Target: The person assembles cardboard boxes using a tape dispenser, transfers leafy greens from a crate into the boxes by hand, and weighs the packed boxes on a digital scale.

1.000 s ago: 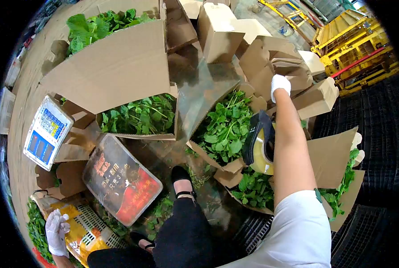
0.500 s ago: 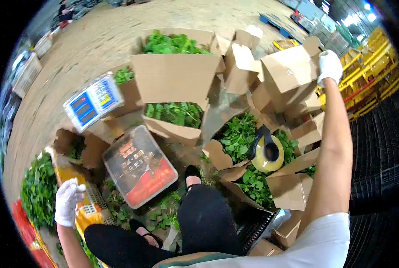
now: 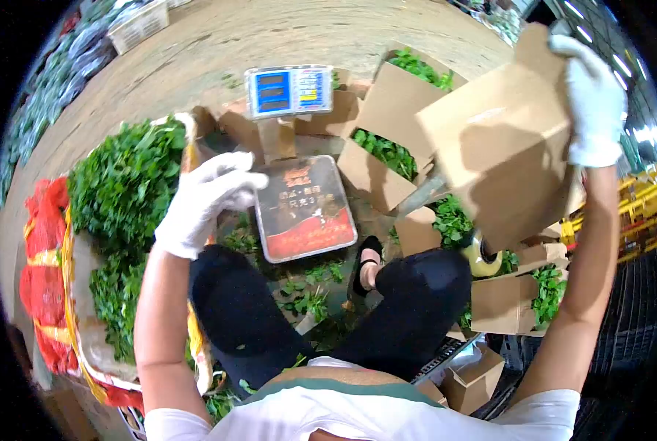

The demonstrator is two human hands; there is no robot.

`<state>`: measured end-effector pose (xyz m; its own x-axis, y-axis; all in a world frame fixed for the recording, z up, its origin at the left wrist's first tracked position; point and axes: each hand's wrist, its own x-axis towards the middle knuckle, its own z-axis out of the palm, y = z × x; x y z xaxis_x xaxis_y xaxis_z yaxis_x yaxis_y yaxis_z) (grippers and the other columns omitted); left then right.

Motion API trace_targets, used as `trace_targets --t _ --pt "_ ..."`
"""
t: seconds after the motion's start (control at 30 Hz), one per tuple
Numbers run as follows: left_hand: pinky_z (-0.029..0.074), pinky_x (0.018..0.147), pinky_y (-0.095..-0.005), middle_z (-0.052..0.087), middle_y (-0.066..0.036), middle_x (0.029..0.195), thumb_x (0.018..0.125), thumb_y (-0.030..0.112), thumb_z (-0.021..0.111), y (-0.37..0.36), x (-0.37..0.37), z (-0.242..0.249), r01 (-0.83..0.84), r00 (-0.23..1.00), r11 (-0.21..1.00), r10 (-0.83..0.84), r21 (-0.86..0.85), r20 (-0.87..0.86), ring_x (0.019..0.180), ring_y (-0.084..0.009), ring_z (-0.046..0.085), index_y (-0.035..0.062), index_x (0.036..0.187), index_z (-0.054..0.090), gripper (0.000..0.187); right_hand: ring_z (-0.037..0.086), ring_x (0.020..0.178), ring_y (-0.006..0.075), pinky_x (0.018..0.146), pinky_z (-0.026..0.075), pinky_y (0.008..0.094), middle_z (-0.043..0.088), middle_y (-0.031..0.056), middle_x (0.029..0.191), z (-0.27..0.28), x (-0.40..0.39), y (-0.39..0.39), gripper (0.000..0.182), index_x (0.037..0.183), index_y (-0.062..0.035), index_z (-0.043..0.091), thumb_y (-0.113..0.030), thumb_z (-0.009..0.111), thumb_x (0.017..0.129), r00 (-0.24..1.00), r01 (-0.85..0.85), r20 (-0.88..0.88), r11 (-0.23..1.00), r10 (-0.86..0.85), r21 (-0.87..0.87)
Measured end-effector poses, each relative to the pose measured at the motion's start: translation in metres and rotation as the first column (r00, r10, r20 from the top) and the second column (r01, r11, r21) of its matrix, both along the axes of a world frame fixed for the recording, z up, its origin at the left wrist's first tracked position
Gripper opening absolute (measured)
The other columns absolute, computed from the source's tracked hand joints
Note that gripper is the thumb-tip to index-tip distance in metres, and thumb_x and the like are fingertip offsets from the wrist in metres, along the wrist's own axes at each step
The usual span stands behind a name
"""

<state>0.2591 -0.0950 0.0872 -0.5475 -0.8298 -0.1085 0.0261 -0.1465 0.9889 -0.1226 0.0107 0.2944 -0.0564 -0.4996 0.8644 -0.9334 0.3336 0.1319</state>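
My right hand [image 3: 595, 103], in a white glove, grips the upper right edge of a cardboard box [image 3: 501, 140] held up at the right. My left hand [image 3: 214, 198], also gloved, is raised over the left edge of the scale platform [image 3: 306, 213] with its fingers apart and nothing in them. The scale's blue and white display [image 3: 289, 92] stands behind the platform. Beside my left arm, a large basket lined with pale material holds a heap of leafy greens [image 3: 126, 184].
Open cardboard boxes of greens [image 3: 378, 176] stand beyond and right of the scale. A tape roll [image 3: 483, 261] lies partly hidden under the raised box. Red mesh sacks [image 3: 47, 283] are at the far left, yellow crates [image 3: 641, 209] at the far right. Loose leaves lie between my feet.
My right hand has lifted the box closer and over the tape roll. My left hand has come up toward the scale. The view has turned left, showing more of the greens basket.
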Motion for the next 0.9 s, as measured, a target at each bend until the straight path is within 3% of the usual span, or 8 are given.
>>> trace_targets --t 0.13,0.27,0.37,0.53,0.57,0.67,0.87,0.9 --pt "0.044 0.077 -0.0268 0.056 -0.008 0.099 0.081 0.026 0.058 0.023 -0.008 0.002 0.08 0.995 0.997 -0.08 -0.003 -0.066 0.087 -0.014 0.054 -0.0004 0.116 0.043 0.047 0.058 0.065 0.0216 0.057 0.047 0.0308 0.063 0.0056 0.079 -0.087 0.052 -0.046 0.02 0.086 -0.0165 0.064 -0.007 0.051 0.074 0.835 -0.434 -0.299 0.887 0.461 0.156" --pt "0.037 0.092 -0.0311 0.043 -0.016 0.121 0.077 0.041 0.061 0.037 -0.014 -0.021 0.288 0.951 0.953 -0.296 -0.089 -0.092 0.108 -0.021 0.045 0.0017 0.125 0.035 0.068 0.061 0.072 0.0232 0.065 0.049 0.0289 0.063 0.008 0.09 -0.161 0.113 -0.071 0.025 0.094 -0.0066 0.062 0.002 0.049 0.075 0.743 -0.667 0.064 0.727 0.666 0.162" --pt "0.024 0.101 -0.0397 0.028 -0.016 0.135 0.078 0.06 0.044 0.025 -0.037 -0.068 0.195 0.973 0.981 -0.193 -0.002 0.124 0.125 -0.0276 0.026 0.0071 0.134 0.023 0.079 0.06 0.072 0.0252 0.06 0.049 0.0332 0.061 0.0121 0.087 -0.21 0.162 -0.077 0.025 0.102 -0.01 0.059 -0.003 0.047 0.081 0.844 -0.536 0.193 0.771 0.501 0.345" --pt "0.01 0.1 -0.0572 0.001 -0.011 0.144 0.073 0.072 0.035 -0.001 -0.036 -0.086 0.221 0.975 0.884 -0.192 0.412 -0.112 0.131 -0.0307 0.007 0.0173 0.138 0.006 0.09 0.061 0.071 0.024 0.059 0.05 0.0317 0.058 0.0139 0.099 -0.283 0.218 -0.071 0.032 0.105 -0.0035 0.055 -0.006 0.052 0.073 0.798 -0.583 0.237 0.608 0.554 0.54" --pt "0.018 0.1 -0.0527 0.019 -0.015 0.14 0.075 0.067 0.039 -0.002 -0.035 -0.079 0.116 0.993 0.899 -0.11 0.423 -0.037 0.127 -0.0324 0.022 0.0094 0.134 0.024 0.084 0.059 0.075 0.0285 0.062 0.049 0.0346 0.057 0.0176 0.099 -0.293 0.222 -0.07 0.031 0.102 -0.0013 0.055 -0.004 0.05 0.071 0.845 -0.514 0.312 0.503 0.434 0.694" --pt "0.041 0.075 -0.037 0.058 -0.015 0.094 0.076 0.05 0.049 -0.034 -0.05 -0.132 -0.118 0.962 0.991 0.099 0.062 0.255 0.083 -0.0263 0.052 0.0 0.099 0.055 0.056 0.054 0.085 0.0364 0.072 0.046 0.0366 0.054 0.0225 0.103 -0.312 0.227 -0.078 0.03 0.099 0.0024 0.055 0.001 0.047 0.07 0.429 -0.899 0.789 0.297 0.44 0.324" --pt "0.048 0.062 -0.0435 0.058 -0.014 0.081 0.074 0.034 0.057 -0.067 -0.012 -0.116 -0.016 0.9 0.96 -0.108 0.279 0.423 0.07 -0.0249 0.057 -0.0017 0.092 0.056 0.04 0.055 0.091 0.0275 0.081 0.042 0.0328 0.054 0.0177 0.109 -0.284 0.21 -0.059 0.049 0.125 -0.0143 0.043 -0.011 0.051 0.077 0.383 -0.91 0.904 0.249 0.192 0.332" --pt "0.048 0.073 -0.0488 0.052 -0.013 0.114 0.075 0.031 0.059 -0.078 -0.006 -0.121 0.093 0.847 0.955 -0.225 0.283 0.482 0.092 -0.0304 0.058 -0.0036 0.102 0.054 0.044 0.051 0.099 0.031 0.086 0.04 0.0364 0.051 0.018 0.114 -0.289 0.202 -0.062 0.06 0.131 -0.0137 0.033 -0.017 0.055 0.075 0.478 -0.872 0.843 0.251 0.247 0.42"
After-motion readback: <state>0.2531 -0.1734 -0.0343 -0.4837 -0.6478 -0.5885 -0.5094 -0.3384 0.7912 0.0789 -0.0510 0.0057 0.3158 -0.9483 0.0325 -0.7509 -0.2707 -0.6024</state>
